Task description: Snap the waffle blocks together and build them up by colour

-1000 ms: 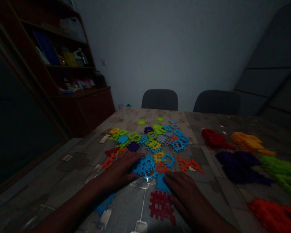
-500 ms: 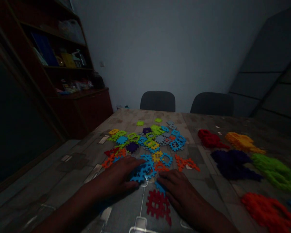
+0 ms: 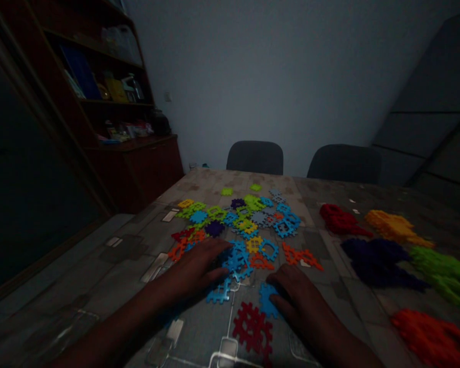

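1. At far left, a dark reddish cabinet (image 3: 153, 166) stands against the wall. Its open shelves hold an upright blue folder (image 3: 80, 71), a yellow item (image 3: 116, 90) and small goods too dim to name.
2. The left hand (image 3: 199, 266) reaches over the table, thumb spread apart from its extended fingers; I cannot tell whether they grip anything. It blocks part of the orange pieces (image 3: 177, 250) beside it.
3. Just off its fingertips lies the blue cluster (image 3: 238, 259) of notched pieces; another blue piece (image 3: 219, 292) sits near the thumb.
4. Yellow, green, purple and grey pieces crowd the table beyond, forming a loose mixed spread (image 3: 214, 213).
5. Dark red pieces (image 3: 251, 327) lie nearer the wearer, between the 2 hands.
6. A solid blue piece (image 3: 267, 300) lies partly under the right hand (image 3: 293, 286), whose fingers are bent with the thumb close by; whether they pinch it, I cannot tell.
7. Behind the table stand 2 grey chairs (image 3: 255, 156).
8. At right are 5 single-colour heaps: red (image 3: 339, 221), dark purple (image 3: 381, 260), yellow-orange (image 3: 394, 226), orange-red (image 3: 435, 332) and lime green (image 3: 448, 268).
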